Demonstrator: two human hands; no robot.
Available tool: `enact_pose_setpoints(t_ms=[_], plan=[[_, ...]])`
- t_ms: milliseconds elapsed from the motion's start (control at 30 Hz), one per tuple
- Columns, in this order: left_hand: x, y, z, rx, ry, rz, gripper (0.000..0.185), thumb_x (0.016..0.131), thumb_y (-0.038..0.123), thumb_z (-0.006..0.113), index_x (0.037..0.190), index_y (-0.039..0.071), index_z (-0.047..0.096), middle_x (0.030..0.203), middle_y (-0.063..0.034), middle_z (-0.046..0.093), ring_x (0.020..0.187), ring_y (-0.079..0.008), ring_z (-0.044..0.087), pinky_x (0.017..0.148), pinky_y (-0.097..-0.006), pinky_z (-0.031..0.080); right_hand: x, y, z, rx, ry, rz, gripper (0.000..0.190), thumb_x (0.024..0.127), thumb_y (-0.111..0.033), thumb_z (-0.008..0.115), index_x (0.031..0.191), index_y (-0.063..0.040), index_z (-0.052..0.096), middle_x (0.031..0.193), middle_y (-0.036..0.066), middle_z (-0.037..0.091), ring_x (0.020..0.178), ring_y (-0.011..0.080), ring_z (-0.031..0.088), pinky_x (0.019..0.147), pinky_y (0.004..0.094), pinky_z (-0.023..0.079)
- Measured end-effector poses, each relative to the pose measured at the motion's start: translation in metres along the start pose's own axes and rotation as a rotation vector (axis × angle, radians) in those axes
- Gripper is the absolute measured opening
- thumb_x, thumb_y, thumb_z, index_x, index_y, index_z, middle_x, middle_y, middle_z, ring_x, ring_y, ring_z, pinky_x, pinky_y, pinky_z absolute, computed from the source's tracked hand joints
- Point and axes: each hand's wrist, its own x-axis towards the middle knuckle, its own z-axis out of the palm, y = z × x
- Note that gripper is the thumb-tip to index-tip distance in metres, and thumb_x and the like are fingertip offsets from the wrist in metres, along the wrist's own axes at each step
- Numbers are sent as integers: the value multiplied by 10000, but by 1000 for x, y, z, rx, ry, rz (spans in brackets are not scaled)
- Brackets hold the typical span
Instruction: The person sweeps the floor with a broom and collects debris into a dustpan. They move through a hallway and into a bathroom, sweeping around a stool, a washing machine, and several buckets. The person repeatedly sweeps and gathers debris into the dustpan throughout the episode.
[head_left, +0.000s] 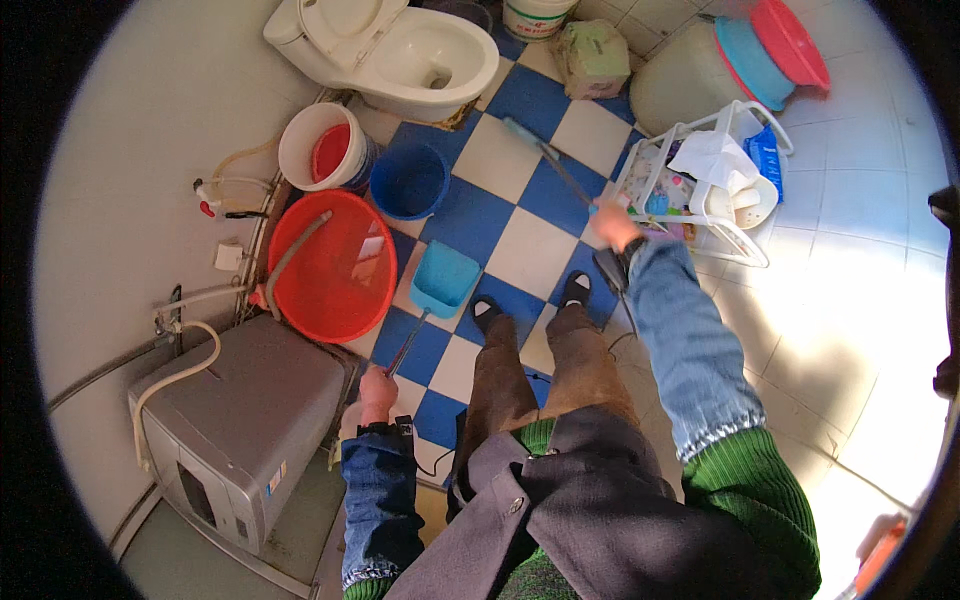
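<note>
My left hand (378, 391) is closed around the thin handle of a light-blue dustpan (445, 279). Its pan faces up over the blue and white checkered floor, just left of my slippered feet. Out to the right, my right hand (615, 223) grips the dark handle of a broom (564, 174). The broom's pale blue head (523, 133) points away from me, at floor level in front of the toilet; it looks slightly blurred. A wide gap of floor separates the broom head from the dustpan.
A red basin (352, 255) with a hose, a blue bucket (410, 182) and a white bucket (300, 146) line the left. Behind them stands a toilet (420, 60). A grey washing machine (247, 390) is near left. A white rack (739, 232) stands at right.
</note>
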Motion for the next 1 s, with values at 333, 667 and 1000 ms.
enact_pose_setpoints(t_ms=[333,667,1000], plan=[[0,-1,10,92,8,56,162,790,158,611,874,59,707,836,-213,662,818,-417,632,729,-485,514,-58,54,-30,-119,-190,-142,253,794,-27,564,1030,-11,655,953,234,664,907,408,644,801,467,523],[5,3,2,154,-103,40,230,790,123,606,987,68,710,912,-207,678,882,-382,647,796,-460,515,-122,108,-66,82,-206,31,403,815,-76,566,1216,-59,610,1107,242,628,1048,404,600,910,456,488],[4,10,-5,209,-122,135,183,790,151,604,901,48,705,886,-211,669,862,-403,638,766,-472,512,-175,62,48,163,-410,267,436,825,-31,510,1250,-92,586,1137,241,615,1073,414,580,921,469,470]])
